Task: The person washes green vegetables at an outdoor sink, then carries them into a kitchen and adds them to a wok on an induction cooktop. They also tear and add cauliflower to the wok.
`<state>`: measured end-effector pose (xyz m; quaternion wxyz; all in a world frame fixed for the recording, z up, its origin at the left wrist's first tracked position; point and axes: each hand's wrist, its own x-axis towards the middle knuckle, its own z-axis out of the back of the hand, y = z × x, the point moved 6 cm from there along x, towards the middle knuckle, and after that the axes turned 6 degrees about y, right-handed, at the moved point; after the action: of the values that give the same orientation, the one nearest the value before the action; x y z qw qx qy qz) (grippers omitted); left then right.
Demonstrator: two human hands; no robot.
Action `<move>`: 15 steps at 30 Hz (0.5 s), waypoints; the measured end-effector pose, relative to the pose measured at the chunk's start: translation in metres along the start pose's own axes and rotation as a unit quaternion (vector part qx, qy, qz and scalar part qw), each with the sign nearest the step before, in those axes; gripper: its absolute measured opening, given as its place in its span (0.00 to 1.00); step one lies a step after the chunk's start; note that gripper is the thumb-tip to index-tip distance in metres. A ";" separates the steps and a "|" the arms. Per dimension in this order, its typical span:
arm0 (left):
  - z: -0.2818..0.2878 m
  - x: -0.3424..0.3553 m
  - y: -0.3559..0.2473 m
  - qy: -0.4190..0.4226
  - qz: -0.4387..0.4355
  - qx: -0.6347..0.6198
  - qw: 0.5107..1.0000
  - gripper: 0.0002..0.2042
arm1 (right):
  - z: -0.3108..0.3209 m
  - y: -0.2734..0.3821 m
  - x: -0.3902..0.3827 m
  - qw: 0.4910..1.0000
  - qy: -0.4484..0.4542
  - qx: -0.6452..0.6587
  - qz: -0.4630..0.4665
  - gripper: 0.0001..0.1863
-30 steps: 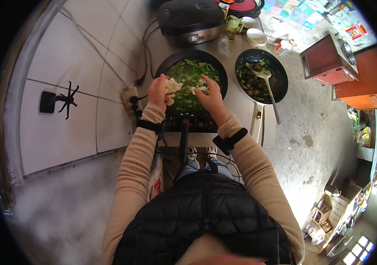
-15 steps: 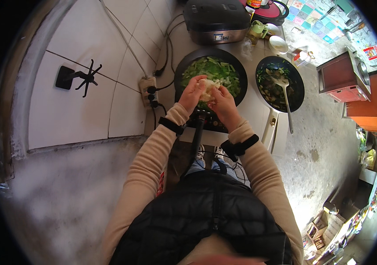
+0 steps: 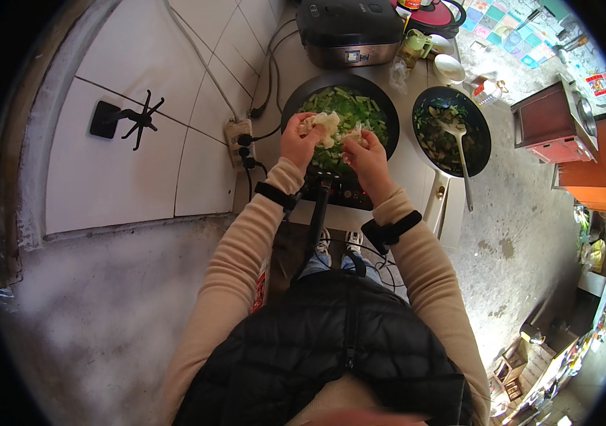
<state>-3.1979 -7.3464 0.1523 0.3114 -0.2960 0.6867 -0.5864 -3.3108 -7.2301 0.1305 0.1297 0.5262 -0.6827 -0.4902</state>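
Observation:
Over a black pan on the cooktop, my left hand grips a pale, cream-coloured clump of food. Its exact kind I cannot make out. My right hand pinches a smaller pale piece a little to the right, with a gap between the two. Beneath both hands, chopped green vegetables fill the pan, partly hidden by my fingers. The pan's black handle points toward my body.
To the right, a second pan holds dark cooked greens and a long-handled spatula. A black-lidded appliance, a green jug and a white bowl stand farther back. At the left are a power strip and a wall-mounted black holder.
My hands have drawn apart, and the pale food between them is now in two portions. The left portion is larger; my right hand has shifted slightly right.

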 end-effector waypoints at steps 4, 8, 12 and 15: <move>-0.002 -0.003 0.008 0.034 0.087 -0.086 0.992 0.14 | 0.000 0.001 -0.003 0.999 -0.008 0.022 -0.044 0.14; -0.021 -0.006 0.013 0.116 0.157 -0.086 0.977 0.15 | -0.012 0.003 0.002 0.998 0.032 -0.033 -0.044 0.13; -0.028 -0.007 0.017 0.106 0.211 -0.231 0.944 0.22 | -0.005 0.008 0.008 0.994 -0.042 -0.105 -0.009 0.13; -0.031 -0.006 0.019 0.138 0.168 -0.073 0.973 0.22 | -0.003 0.004 0.009 0.994 -0.040 -0.092 -0.043 0.13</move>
<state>-3.2190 -7.3196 0.1381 0.2858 -0.1146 0.8037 -0.5091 -3.3147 -7.2400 0.1323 0.1285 0.5207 -0.6161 -0.5769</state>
